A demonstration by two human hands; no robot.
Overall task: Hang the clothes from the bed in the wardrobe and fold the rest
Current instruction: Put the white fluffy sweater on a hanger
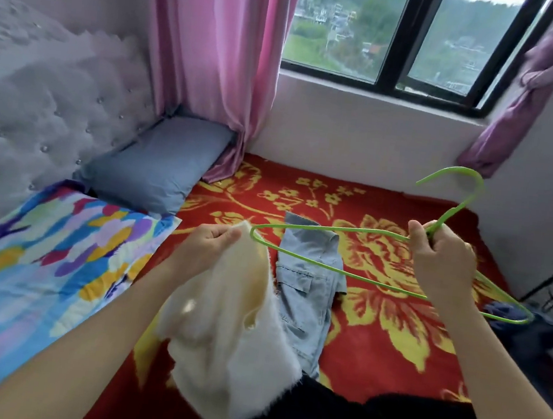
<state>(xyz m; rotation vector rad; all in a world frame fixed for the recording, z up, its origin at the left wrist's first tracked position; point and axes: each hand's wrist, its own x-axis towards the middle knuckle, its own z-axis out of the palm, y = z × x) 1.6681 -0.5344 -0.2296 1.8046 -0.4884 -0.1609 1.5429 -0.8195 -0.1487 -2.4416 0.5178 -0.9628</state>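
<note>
Your left hand [214, 240] is raised, thumb and fingers pinching the top edge of the cream fuzzy garment [229, 335], which hangs limp toward 6 o'clock. Your right hand [435, 255], at 3 o'clock from it, curls round the neck of the green hanger [352, 229]. The hook points to 1 o'clock, and the hanger's 9 o'clock tip meets the garment's edge. A denim shirt [308, 282] lies crumpled on the red blanket [374, 341] between your hands.

No text can be read anywhere (labels, brands, numbers).
</note>
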